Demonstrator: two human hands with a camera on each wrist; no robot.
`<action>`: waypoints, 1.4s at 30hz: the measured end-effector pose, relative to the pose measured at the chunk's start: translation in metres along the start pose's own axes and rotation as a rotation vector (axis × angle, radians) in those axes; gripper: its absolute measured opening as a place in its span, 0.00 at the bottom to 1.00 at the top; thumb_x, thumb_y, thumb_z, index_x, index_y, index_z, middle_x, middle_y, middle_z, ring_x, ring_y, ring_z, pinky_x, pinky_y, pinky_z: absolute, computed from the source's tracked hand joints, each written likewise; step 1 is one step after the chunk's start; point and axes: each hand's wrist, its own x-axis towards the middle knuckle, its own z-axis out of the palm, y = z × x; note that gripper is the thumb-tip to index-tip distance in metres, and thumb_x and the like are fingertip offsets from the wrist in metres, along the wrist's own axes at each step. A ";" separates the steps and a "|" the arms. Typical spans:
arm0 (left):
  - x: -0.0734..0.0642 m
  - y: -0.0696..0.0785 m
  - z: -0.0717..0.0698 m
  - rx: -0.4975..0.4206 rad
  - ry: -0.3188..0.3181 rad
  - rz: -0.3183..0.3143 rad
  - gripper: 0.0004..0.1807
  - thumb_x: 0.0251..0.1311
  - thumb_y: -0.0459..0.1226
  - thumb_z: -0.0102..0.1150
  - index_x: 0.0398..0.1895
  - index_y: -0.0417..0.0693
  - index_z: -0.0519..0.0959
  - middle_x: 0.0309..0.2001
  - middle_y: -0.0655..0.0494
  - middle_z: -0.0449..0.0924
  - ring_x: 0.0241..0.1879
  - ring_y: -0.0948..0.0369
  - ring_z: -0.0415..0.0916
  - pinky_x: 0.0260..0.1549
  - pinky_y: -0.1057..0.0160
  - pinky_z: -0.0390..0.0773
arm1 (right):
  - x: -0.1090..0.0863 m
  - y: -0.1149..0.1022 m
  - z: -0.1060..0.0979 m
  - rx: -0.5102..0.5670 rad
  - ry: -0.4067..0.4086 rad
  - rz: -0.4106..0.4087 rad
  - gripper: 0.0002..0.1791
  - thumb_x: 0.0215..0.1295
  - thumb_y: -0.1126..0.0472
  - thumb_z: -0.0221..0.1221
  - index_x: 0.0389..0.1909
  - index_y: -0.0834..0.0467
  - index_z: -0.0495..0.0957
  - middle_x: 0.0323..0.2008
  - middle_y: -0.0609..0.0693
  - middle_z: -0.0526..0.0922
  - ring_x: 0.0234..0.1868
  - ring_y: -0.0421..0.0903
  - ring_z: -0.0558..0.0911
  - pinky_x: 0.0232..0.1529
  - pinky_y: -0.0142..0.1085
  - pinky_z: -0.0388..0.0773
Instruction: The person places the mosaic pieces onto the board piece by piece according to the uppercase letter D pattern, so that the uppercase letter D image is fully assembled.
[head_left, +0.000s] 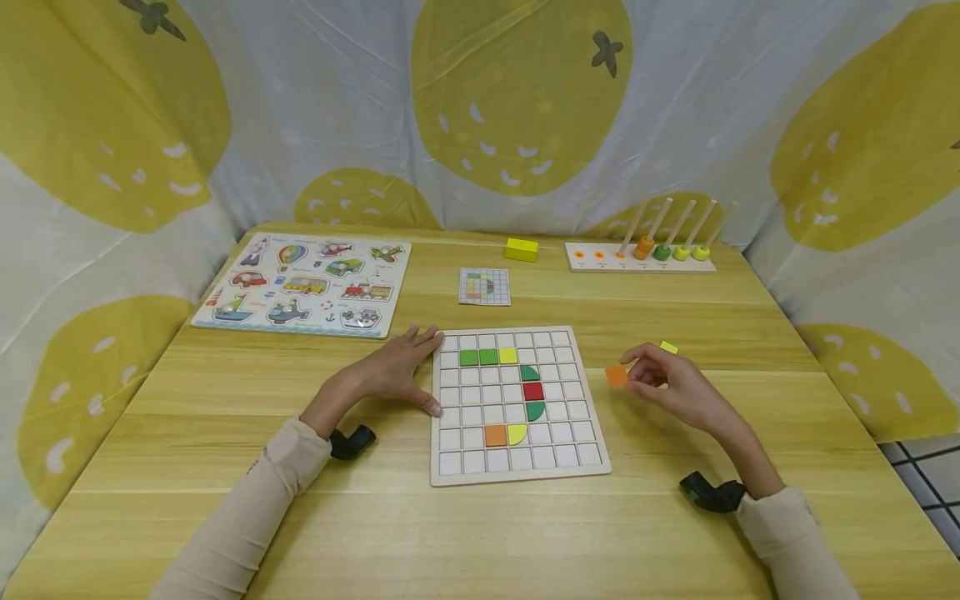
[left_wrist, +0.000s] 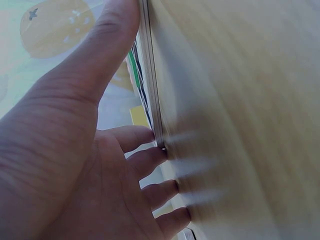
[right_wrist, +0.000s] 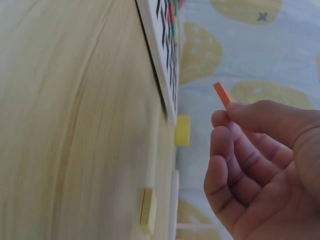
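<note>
Between thumb and forefinger, my right hand (head_left: 671,387) pinches an orange square tile (head_left: 617,376), held in the air right of the white grid board (head_left: 459,463). The right wrist view shows the same orange tile (right_wrist: 222,94) edge-on. My left hand (head_left: 393,368) rests at the board's left edge, thumb and fingertips touching it, fingers spread. On the board lie two green squares (head_left: 478,357), a yellow square (head_left: 508,356), two green quarter-rounds (head_left: 535,411), a red square (head_left: 532,391), an orange square (head_left: 496,436) and a yellow quarter-round (head_left: 517,434).
Behind my right hand lies a small yellow piece (head_left: 669,347). Farther back are a pattern card (head_left: 484,287), a yellow block (head_left: 521,249) and a peg counting stand (head_left: 641,260). A vehicle picture puzzle (head_left: 303,285) lies back left. Patterned cloth surrounds the wooden table.
</note>
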 end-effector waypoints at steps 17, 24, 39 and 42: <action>0.000 0.001 0.000 -0.001 -0.001 -0.003 0.65 0.42 0.62 0.70 0.75 0.39 0.47 0.76 0.41 0.40 0.74 0.40 0.32 0.70 0.41 0.40 | 0.026 -0.023 0.026 0.113 -0.119 -0.045 0.14 0.62 0.70 0.61 0.48 0.61 0.74 0.34 0.55 0.80 0.34 0.44 0.79 0.35 0.31 0.77; 0.000 0.001 -0.001 0.002 -0.006 -0.011 0.65 0.42 0.62 0.70 0.76 0.40 0.47 0.76 0.42 0.39 0.74 0.40 0.31 0.70 0.41 0.40 | 0.035 -0.032 0.036 0.145 -0.168 -0.054 0.14 0.62 0.70 0.61 0.48 0.60 0.74 0.33 0.51 0.79 0.33 0.45 0.79 0.36 0.32 0.78; 0.001 0.001 0.000 -0.006 -0.010 -0.015 0.65 0.42 0.62 0.70 0.76 0.40 0.46 0.76 0.43 0.39 0.74 0.41 0.31 0.70 0.42 0.39 | 0.046 -0.047 0.055 0.160 -0.246 -0.103 0.14 0.62 0.68 0.61 0.48 0.58 0.75 0.33 0.50 0.79 0.33 0.44 0.78 0.34 0.30 0.77; 0.001 0.001 0.000 -0.003 -0.011 -0.017 0.65 0.42 0.62 0.70 0.76 0.40 0.46 0.76 0.43 0.39 0.74 0.41 0.30 0.70 0.42 0.39 | 0.048 -0.050 0.058 0.163 -0.262 -0.110 0.14 0.63 0.68 0.61 0.49 0.58 0.75 0.33 0.50 0.79 0.32 0.44 0.77 0.34 0.30 0.76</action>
